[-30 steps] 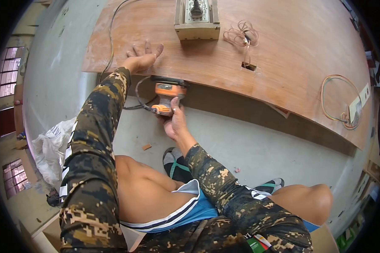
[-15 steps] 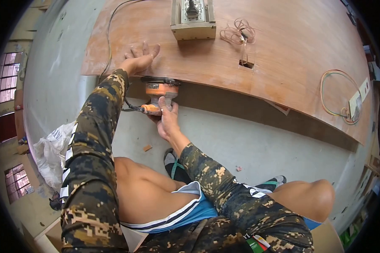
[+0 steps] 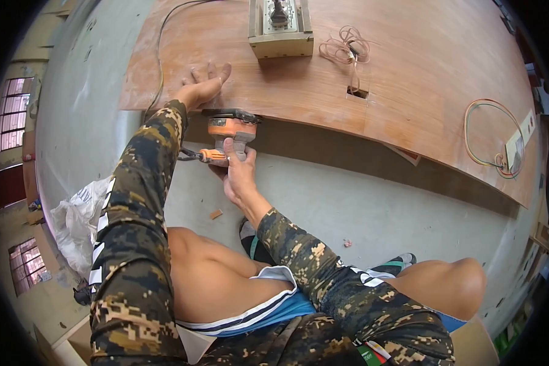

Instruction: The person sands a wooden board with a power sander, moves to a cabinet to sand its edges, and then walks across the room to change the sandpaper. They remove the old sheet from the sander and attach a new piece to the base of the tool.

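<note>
My right hand (image 3: 241, 178) is wrapped round the grey lower body of an orange electric sander (image 3: 230, 127). The sander's dark pad faces up against the front edge of a wooden board (image 3: 409, 79). My left hand (image 3: 204, 88) rests on top of the board near its front left edge, fingers spread. Part of the right hand's grip is hidden behind the tool. A dark cable (image 3: 190, 155) leaves the sander's left side.
On the board stand a wooden socket box (image 3: 280, 46) with a black plug, a coil of thin wire (image 3: 348, 47) near a cut-out (image 3: 357, 93), and a looped cable (image 3: 470, 131). A white plastic sack (image 3: 76, 213) and a wood scrap (image 3: 216, 214) lie on the floor.
The sander and my right hand have shifted slightly left along the board's edge. My left hand stays on the board, and the whole view has moved a little.
</note>
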`<state>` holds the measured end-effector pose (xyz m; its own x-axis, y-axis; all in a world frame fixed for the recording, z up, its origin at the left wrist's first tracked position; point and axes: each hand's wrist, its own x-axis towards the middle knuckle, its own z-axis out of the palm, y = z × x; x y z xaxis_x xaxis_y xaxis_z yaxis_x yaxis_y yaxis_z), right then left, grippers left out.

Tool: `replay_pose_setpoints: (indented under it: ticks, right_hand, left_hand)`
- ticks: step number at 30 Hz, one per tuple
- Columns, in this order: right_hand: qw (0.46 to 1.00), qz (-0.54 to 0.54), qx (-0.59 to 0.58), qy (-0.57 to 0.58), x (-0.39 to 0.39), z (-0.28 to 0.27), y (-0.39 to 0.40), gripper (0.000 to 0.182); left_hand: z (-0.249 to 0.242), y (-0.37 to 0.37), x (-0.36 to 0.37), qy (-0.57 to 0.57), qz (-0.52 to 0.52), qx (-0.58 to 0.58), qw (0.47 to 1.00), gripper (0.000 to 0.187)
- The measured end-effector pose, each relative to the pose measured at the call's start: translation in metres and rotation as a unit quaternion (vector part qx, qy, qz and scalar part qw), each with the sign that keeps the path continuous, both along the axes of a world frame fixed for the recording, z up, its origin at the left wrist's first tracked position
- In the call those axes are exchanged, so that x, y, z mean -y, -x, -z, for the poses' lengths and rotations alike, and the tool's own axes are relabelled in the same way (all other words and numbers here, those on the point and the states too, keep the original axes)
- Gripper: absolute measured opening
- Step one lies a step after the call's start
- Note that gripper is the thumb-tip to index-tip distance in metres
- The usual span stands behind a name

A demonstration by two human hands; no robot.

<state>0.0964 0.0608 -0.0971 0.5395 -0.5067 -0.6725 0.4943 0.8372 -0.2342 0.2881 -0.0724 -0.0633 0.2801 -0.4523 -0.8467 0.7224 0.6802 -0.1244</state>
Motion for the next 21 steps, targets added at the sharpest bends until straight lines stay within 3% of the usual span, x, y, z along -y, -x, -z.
replay_pose_setpoints:
  ticks: [3, 9, 11, 15, 18, 21]
  right_hand:
    - [1.000, 0.002, -0.012, 0.010, 0.003, 0.008, -0.002, 0.074]
    - [1.000, -0.004, -0.014, 0.001, 0.005, 0.001, 0.014, 0.073]
    - [1.000, 0.012, -0.007, 0.000, 0.005, 0.000, 0.015, 0.073]
    - [1.000, -0.003, -0.019, 0.014, 0.007, 0.013, 0.006, 0.071]
    - [1.000, -0.019, -0.012, 0.012, 0.004, 0.012, 0.011, 0.071]
    - [1.000, -0.008, 0.004, 0.003, 0.005, -0.006, 0.013, 0.072]
  left_hand:
    - [0.006, -0.009, -0.006, 0.095, 0.012, -0.046, 0.994, 0.062]
    - [0.002, -0.005, -0.005, 0.070, 0.040, -0.012, 0.997, 0.064]
    - [-0.029, 0.020, 0.004, -0.063, -0.004, -0.057, 0.996, 0.057]
    - [-0.026, 0.016, 0.003, -0.033, 0.009, -0.079, 0.996, 0.059]
    - [-0.022, 0.020, 0.004, -0.032, 0.036, 0.013, 0.999, 0.058]
    - [-0.020, 0.008, 0.001, 0.009, 0.007, -0.068, 0.998, 0.057]
